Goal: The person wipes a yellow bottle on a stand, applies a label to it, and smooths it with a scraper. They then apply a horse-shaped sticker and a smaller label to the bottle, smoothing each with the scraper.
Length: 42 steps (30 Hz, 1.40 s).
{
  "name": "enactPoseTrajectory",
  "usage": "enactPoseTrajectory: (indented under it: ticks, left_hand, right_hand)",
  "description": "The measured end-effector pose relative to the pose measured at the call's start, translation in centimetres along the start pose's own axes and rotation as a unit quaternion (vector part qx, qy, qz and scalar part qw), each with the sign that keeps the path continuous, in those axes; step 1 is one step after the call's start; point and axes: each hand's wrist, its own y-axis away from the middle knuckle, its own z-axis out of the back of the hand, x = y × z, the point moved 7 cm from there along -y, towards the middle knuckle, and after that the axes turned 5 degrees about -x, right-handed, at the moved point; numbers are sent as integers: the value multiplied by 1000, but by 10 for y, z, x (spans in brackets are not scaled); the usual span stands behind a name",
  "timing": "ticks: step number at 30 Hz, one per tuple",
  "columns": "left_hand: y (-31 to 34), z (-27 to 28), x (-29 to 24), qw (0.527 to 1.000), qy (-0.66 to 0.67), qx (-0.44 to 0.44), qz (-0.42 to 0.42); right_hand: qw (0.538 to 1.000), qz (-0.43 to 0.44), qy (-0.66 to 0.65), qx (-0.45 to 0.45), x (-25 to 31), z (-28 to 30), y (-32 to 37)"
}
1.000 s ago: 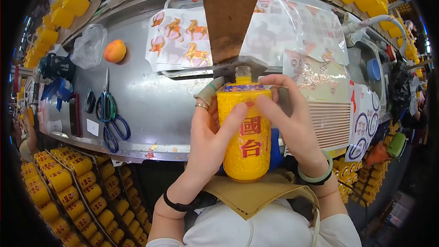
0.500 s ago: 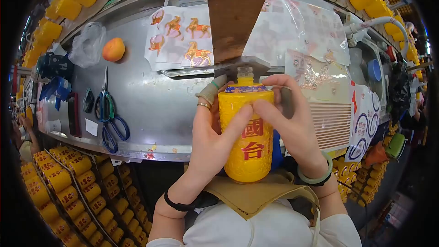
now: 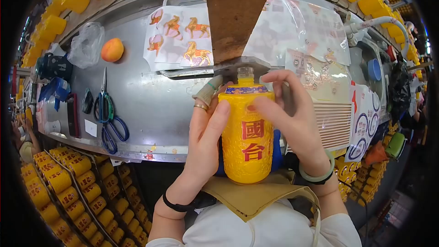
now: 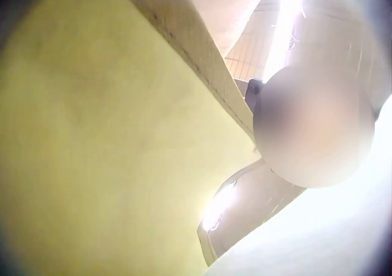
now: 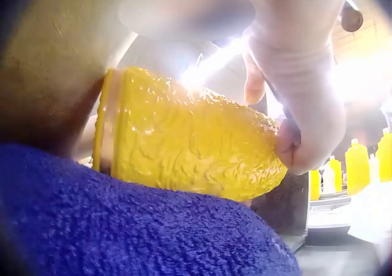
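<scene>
A yellow bottle (image 3: 248,155) with red characters, a blue patterned collar and a clear glass neck leans between both hands, its base toward the apron. The left hand (image 3: 203,137) holds its left side, thumb along the edge, with a cover on one finger. On the other side the right hand (image 3: 292,119) has its thumb on the upper front and fingers bent around the shoulder. In the right wrist view the bottle (image 5: 196,138) lies over a blue towel (image 5: 135,227), the right hand (image 5: 300,74) at its far end. The left wrist view shows mostly apron (image 4: 122,135).
A brown post (image 3: 235,13) stands just beyond the bottle. On the metal table lie scissors (image 3: 106,114), a peach (image 3: 112,50), a plastic bag (image 3: 87,45) and horse decal sheets (image 3: 178,36). More decal sheets (image 3: 315,68) lie at right. Yellow bottles (image 3: 64,178) fill racks at lower left.
The left thumb has moved left off the bottle's front to its edge, uncovering the upper red character. The thumbs, close together half a second ago, are now apart.
</scene>
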Motion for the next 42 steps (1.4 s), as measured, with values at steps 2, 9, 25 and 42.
enactPoseTrajectory:
  ticks: [2,9,25,42]
  left_hand:
    - [0,2,0,1000,14,2,1]
    - [0,1,2,1000,19,0,9]
    - [3,-2,0,1000,8,-3,8]
    - [11,4,4,989,-37,125,65]
  right_hand:
    - [991,95,100,3,3,-2,-4]
    - [996,68,56,21,3,-2,-6]
    - [993,78,81,27,3,-4,-6]
    - [998,10,62,7,-11,33,42]
